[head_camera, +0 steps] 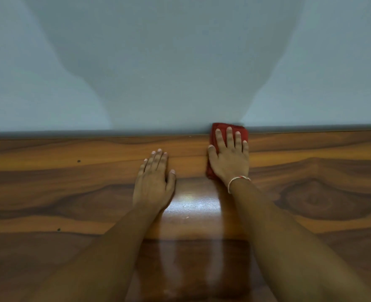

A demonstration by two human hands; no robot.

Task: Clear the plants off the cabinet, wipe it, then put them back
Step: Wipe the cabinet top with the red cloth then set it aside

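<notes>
The cabinet [60, 192] fills the lower half of the view, a glossy top with dark, swirling wood grain, and its far edge runs along a pale blue-grey wall [180, 62]. No plants show on the stretch of top that the camera takes in. Toward the middle, the left hand [155, 179] lies flat on the bare wood, palm down, fingers straight and close together, thumb spread out to the side; it holds nothing and only rests on the surface. A bright patch of reflected light sits on the wood between the two forearms, just behind the hands. Just to the right, and a little farther back, the right hand [229, 158] presses flat on a folded red cloth [212, 168], its fingers stretched out and slightly fanned across the fabric rather than curled round it. The cloth lies on the top with its far end touching the wall at the back edge, and it shows beyond the fingertips and along the thumb side of the hand. A thin thread bracelet [238, 182] circles the right wrist.
</notes>
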